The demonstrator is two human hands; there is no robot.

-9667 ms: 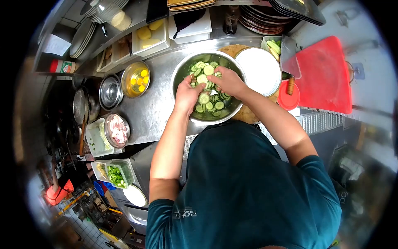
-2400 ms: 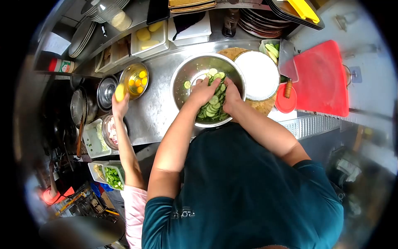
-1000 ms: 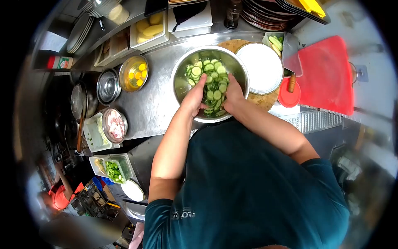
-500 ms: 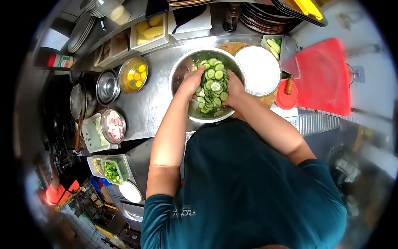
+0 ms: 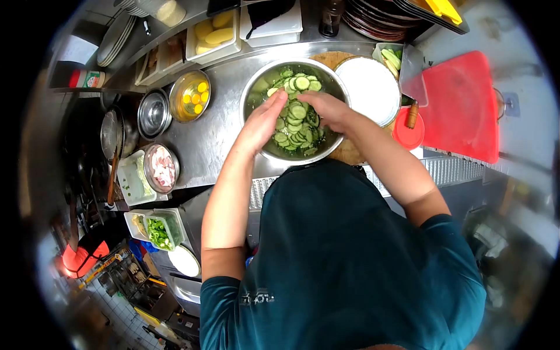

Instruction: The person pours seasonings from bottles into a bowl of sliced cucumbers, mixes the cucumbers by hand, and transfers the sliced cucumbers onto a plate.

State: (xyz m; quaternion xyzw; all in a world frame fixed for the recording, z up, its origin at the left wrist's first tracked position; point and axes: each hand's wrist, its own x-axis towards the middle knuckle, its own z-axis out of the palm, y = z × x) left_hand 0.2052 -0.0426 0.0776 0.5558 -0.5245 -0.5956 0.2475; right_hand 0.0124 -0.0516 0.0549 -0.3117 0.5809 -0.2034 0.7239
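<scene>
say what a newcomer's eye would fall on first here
Probably the cucumber slices in the big steel bowl near the middle, with the left hand and right hand reaching in over the rim. Next, likely the large red board at the right and the yellow egg yolks toward the left.

On the bench [image 5: 219, 137], a metal bowl [image 5: 177, 88] holding egg yolks [image 5: 202, 87] sits just beside a second steel bowl [image 5: 154, 114]. Raw meat [image 5: 163, 169] lies in another. At right, a red board [image 5: 461, 108] stands near a round red lid [image 5: 406, 135], partly overlapped by a wooden handle [image 5: 412, 116]. Dark plates [image 5: 378, 23] are stacked beyond.
</scene>
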